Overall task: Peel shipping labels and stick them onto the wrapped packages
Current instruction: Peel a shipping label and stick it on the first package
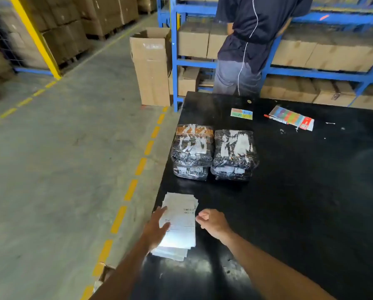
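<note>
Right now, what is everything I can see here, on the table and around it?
wrapped packages: two stacks, black under clear film, table's left side.
shipping labels: one stack, white, near table edge.
colour cards: two, multicoloured, far side of table.
pen: one, red and white, beside the larger card.
table: one, black.
open carton: one, brown, standing on the floor.
shelving: blue, holding brown boxes.
another person: one, dark shirt, at the shelving.
left hand: flat on the labels.
right hand: curled at the labels' edge.

Concrete floor, blue racks
</note>
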Tool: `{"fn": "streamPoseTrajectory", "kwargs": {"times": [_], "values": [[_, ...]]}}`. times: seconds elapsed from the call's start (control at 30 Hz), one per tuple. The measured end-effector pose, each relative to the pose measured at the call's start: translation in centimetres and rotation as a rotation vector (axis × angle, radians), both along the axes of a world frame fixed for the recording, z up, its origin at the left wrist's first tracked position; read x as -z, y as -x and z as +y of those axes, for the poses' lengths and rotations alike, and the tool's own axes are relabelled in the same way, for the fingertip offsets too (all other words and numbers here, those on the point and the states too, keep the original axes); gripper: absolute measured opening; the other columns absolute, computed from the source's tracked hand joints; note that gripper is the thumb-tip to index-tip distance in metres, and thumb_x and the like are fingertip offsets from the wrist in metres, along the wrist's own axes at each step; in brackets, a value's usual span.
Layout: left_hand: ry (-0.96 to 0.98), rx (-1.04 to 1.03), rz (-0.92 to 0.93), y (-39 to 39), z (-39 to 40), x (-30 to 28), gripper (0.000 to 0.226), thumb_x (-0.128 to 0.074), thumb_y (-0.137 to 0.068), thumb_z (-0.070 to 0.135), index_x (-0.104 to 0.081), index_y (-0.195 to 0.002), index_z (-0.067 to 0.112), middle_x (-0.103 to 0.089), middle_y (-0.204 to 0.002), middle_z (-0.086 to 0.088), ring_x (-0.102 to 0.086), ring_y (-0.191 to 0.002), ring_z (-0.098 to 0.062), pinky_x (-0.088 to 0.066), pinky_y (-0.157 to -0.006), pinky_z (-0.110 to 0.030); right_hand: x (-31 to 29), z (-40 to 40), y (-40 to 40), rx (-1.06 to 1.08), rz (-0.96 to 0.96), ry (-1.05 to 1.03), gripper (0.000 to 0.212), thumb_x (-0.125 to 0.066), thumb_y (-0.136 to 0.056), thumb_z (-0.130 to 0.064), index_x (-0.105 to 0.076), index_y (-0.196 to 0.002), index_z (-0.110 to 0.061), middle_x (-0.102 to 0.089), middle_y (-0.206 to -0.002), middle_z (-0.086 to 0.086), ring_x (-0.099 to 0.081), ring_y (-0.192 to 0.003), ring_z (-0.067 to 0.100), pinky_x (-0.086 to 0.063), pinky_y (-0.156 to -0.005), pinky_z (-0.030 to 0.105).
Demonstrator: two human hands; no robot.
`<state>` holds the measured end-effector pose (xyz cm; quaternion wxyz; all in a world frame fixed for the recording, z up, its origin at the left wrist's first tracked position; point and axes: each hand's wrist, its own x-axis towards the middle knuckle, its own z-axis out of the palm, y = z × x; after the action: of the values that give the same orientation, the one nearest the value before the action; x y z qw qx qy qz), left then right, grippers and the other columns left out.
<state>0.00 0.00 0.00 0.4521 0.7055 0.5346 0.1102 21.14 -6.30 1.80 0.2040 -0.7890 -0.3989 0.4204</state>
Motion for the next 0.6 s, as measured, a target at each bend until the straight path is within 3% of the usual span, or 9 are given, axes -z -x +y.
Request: {"fn": "streamPoseTrajectory", "kwargs": {"times": [0.13,0.27,0.4,0.5,0.6], "values": [[-0.054,0.118,0.019,0.7,0.2,2.9,0.066,-0.044,-0.097,0.05,-0.013,-0.154,0.037,-0.008,-0.164,0.009,-0.015,-0.15,-0.017,-0.02,-0.121,-0.05,0.5,2.1,2.0,0.146,0.038,0.013,0.019,-0.072,-0.085,-0.035,-0.068,-0.094,-0.019,-0.076,-0.1,0.004,-0.071,-0.095,0.022,-0.057,-0.087,0.036],[-0.047,0.094,-0.027,0.7,0.6,4.4,0.07,-0.046,-0.093,0.056,-0.016,-0.153,0.038,-0.015,-0.162,0.013,-0.027,-0.146,-0.017,-0.032,-0.117,-0.048,0.4,3.2,3.2,0.298,0.019,0.059,0.038,-0.077,-0.082,-0.036,-0.067,-0.106,-0.008,-0.071,-0.108,0.008,-0.067,-0.102,0.025,-0.052,-0.082,0.032],[-0.05,0.061,-0.033,0.8,0.8,5.1,0.065,-0.034,-0.091,0.066,-0.014,-0.15,0.049,-0.018,-0.16,0.018,-0.03,-0.145,-0.016,-0.037,-0.113,-0.048,1.1,3.5,3.1,0.375,0.035,0.085,0.034,-0.078,-0.082,-0.033,-0.069,-0.103,-0.008,-0.072,-0.106,0.01,-0.068,-0.095,0.025,-0.052,-0.073,0.028],[-0.048,0.024,-0.043,0.8,0.7,5.2,0.05,-0.034,-0.101,0.047,-0.018,-0.148,0.051,-0.024,-0.159,0.018,-0.033,-0.144,-0.018,-0.04,-0.111,-0.047,0.9,3.3,2.4,0.337,0.026,0.069,0.024,-0.074,-0.086,-0.032,-0.066,-0.093,-0.01,-0.068,-0.096,0.007,-0.063,-0.084,0.022,-0.045,-0.063,0.025],[-0.072,-0.017,-0.027,0.6,0.5,5.1,0.051,-0.039,-0.103,0.032,-0.021,-0.149,0.047,-0.028,-0.157,0.015,-0.034,-0.144,-0.018,-0.038,-0.112,-0.048,0.7,3.2,1.6,0.327,0.023,0.047,0.02,-0.068,-0.091,-0.029,-0.057,-0.081,-0.014,-0.062,-0.088,0.004,-0.056,-0.078,0.019,-0.04,-0.06,0.025]]}}
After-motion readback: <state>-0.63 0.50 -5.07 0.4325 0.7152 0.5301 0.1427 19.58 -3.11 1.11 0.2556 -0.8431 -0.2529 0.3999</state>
